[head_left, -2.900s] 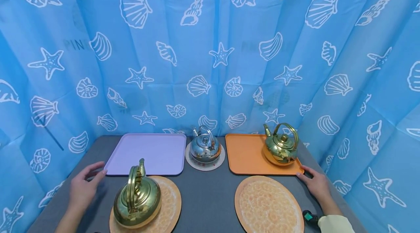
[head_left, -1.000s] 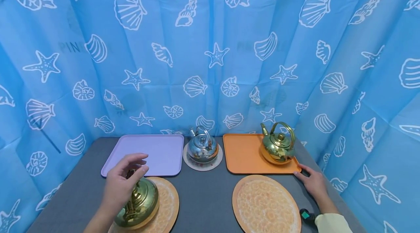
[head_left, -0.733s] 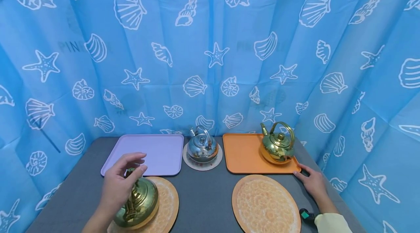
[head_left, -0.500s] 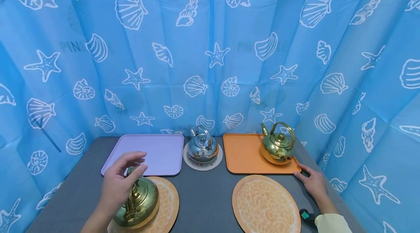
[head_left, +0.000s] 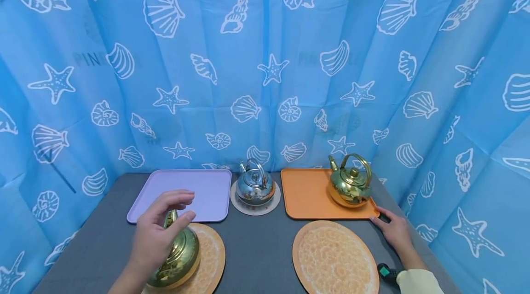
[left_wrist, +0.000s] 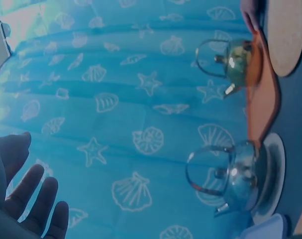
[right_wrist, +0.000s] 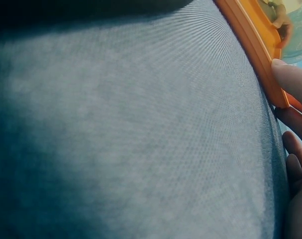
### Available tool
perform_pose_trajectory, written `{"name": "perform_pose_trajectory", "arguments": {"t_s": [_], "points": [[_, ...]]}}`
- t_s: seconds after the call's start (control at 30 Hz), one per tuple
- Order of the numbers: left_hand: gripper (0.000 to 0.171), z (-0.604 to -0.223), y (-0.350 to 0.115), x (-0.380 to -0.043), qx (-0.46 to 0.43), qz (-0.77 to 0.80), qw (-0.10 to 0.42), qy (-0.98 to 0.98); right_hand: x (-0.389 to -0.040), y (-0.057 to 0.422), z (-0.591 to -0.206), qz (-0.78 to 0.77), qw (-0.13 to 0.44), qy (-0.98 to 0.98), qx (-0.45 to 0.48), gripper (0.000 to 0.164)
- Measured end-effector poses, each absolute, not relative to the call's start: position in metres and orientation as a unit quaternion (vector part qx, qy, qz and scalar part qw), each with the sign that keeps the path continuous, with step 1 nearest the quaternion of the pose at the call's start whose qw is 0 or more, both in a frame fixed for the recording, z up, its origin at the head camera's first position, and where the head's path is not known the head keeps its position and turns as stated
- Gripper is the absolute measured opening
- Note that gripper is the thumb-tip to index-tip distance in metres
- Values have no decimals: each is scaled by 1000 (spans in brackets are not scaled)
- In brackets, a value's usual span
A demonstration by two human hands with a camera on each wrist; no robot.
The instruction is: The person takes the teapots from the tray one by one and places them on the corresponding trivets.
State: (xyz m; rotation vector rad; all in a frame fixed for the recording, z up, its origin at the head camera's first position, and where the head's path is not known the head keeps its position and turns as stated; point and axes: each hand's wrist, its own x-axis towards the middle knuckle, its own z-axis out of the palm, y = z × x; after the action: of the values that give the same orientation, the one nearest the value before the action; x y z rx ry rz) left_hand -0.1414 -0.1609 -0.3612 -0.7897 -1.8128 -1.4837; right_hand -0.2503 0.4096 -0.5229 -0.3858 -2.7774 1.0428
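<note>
My left hand [head_left: 155,234] hovers over the near-left gold kettle [head_left: 182,257], its fingers loosely bent and apart from the thumb. It hides the kettle's handle for the most part. That kettle sits on a round tan placemat [head_left: 213,257]. In the left wrist view the same hand [left_wrist: 29,194] has nothing between its fingers. My right hand [head_left: 395,234] pinches the near-right corner of an orange tray [head_left: 306,197]. The right wrist view shows the thumb [right_wrist: 285,74] against the tray's edge. Another gold kettle [head_left: 352,188] stands on that tray's right half.
A silver kettle [head_left: 255,188] stands on a round pale mat [head_left: 269,209] between the orange tray and a purple tray [head_left: 198,193]. Another tan placemat [head_left: 335,257] lies in front of the orange tray. A blue shell-print curtain [head_left: 265,77] hangs behind the grey-covered table [head_left: 256,252].
My left hand has gone from the purple tray's near-left corner to above the near gold kettle, then shifted slightly right. My right hand stays at the orange tray's corner.
</note>
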Motion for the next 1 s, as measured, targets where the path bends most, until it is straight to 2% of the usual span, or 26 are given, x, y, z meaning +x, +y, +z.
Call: {"name": "perform_pose_trajectory", "arguments": {"t_s": [0.17, 0.47, 0.83, 1.0], "points": [[37, -357, -152, -136, -288, -574, 310, -701, -251, 410, -523, 344, 78, -927, -130, 62], [31, -356, -136, -129, -239, -588, 237, -736, -253, 409, -524, 347, 76, -925, -137, 62], [34, -371, -114, -132, -259, -605, 241, -713, -252, 409, -525, 347, 82, -925, -129, 61], [33, -378, -104, -136, -251, -614, 223, -715, -251, 409, -525, 351, 81, -924, -128, 62]]}}
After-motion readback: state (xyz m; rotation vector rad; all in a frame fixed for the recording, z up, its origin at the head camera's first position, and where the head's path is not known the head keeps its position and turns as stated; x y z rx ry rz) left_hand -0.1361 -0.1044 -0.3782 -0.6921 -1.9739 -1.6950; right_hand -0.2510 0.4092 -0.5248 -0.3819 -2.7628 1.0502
